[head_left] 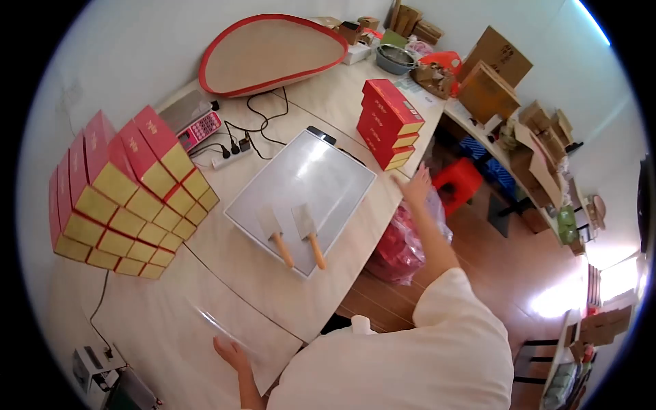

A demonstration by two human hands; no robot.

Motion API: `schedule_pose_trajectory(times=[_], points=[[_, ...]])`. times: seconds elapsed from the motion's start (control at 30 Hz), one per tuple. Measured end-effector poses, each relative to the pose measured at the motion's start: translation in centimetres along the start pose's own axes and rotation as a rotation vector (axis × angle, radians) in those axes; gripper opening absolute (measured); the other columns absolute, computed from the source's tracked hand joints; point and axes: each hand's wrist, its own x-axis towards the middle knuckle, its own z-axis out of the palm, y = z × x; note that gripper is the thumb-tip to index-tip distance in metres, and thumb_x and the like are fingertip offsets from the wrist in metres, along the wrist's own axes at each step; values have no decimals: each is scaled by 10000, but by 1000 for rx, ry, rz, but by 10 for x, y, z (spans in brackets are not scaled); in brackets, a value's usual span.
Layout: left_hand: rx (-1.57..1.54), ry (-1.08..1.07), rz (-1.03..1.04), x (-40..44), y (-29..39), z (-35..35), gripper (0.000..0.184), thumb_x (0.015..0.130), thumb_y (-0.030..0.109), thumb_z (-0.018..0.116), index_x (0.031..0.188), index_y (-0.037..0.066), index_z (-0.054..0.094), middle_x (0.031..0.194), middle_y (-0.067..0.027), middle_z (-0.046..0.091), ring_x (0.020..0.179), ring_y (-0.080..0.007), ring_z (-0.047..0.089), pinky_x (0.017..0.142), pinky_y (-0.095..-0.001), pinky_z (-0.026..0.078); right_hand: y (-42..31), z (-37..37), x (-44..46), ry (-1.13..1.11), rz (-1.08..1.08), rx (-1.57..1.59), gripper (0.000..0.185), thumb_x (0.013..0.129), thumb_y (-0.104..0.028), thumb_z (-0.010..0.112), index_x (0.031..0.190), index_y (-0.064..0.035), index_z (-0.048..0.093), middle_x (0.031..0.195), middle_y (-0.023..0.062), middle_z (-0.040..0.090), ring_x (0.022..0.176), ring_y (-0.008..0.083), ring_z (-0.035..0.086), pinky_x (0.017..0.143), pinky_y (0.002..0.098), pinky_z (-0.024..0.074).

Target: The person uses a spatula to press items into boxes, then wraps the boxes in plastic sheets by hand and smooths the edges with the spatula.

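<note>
My left hand (pixel 231 353) is low over the near part of the table, its fingers slightly bent and apart. Just beyond it lies a clear plastic sheet (pixel 220 324) with a bright glare line. My right hand (pixel 415 186) reaches forward by the table's right edge with thumb and fingers spread. It is nearest to a short stack of red and gold boxes (pixel 383 126), below their near corner; whether it touches them I cannot tell. Between my hands, two scrapers with wooden handles, one left (pixel 279 240) and one right (pixel 311 239), rest on a shallow metal-topped tray (pixel 307 181).
A large pile of red and gold boxes (pixel 126 198) stands on the left. Behind are a red-rimmed tray (pixel 273 55), cables and a power strip (pixel 231 156). A pink plastic bag (pixel 403 246) and a red stool (pixel 459 184) are beside the table's right edge.
</note>
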Motion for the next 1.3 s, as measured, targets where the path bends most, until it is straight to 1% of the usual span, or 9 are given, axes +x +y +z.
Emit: schedule_pose_trajectory(times=[0.1,0.2,0.47,0.57,0.77,0.9,1.07,1.2,1.3], points=[[52,-13,-58,-5,37,-5,623,858,8,553,1422,-41,294,1454,-248,334,1368,-404,308,1152,-485,231,-19,17,100,-86,36,-48,1258,605,-761,715,1493,-17,225,1443,370,325,1359,485,320,1132,521,259],[114,14,-7,-11,82,-18,610,870,24,547,1418,-47,288,1443,-251,342,1364,-409,308,1147,-488,234,-40,36,174,-191,69,-43,1286,590,-768,721,1519,-60,183,1516,328,220,1409,475,221,1146,529,216],[240,118,-28,-56,113,-33,601,884,32,554,1410,-63,280,1432,-269,329,1340,-427,322,1132,-485,260,-58,80,275,-411,124,-237,1291,526,-780,748,1526,-164,213,1509,259,298,1396,460,279,1120,584,221],[198,100,-176,-53,141,-30,638,859,1,579,1412,-66,269,1431,-268,309,1314,-424,348,1108,-477,301,-59,73,295,-660,249,-178,1347,499,-773,761,1545,-175,160,1522,234,293,1404,445,275,1100,615,208],[132,75,-63,-4,142,-3,685,827,-50,583,1423,-60,245,1441,-259,260,1276,-411,381,1091,-464,328,-47,89,294,-629,146,-176,1265,543,-704,772,1539,-186,188,1481,272,324,1373,446,319,1097,572,247],[30,51,24,29,175,5,692,832,-43,575,1439,-25,242,1441,-238,259,1262,-401,405,1079,-465,345,-47,83,274,-604,103,-167,1242,555,-679,769,1532,-158,205,1486,293,304,1369,462,315,1099,584,228],[-72,94,40,30,217,-6,667,858,-25,547,1452,10,247,1446,-213,265,1238,-376,445,1066,-462,357,-48,63,242,-433,94,-121,1158,568,-651,781,1498,-150,306,1420,278,388,1315,455,380,1078,551,285],[-137,146,5,18,222,-20,593,897,-7,516,1439,11,277,1416,-194,338,1160,-320,523,997,-424,417,-41,45,208,-415,110,-67,1135,557,-679,775,1467,-138,366,1397,273,410,1285,446,409,1073,536,299],[-323,147,-26,18,231,-24,514,940,31,500,1420,20,316,1353,-169,446,1048,-257,588,925,-368,463,-34,22,170,-326,12,179,1090,573,-658,786,1443,-126,401,1334,233,483,1256,431,445,1063,523,328]])
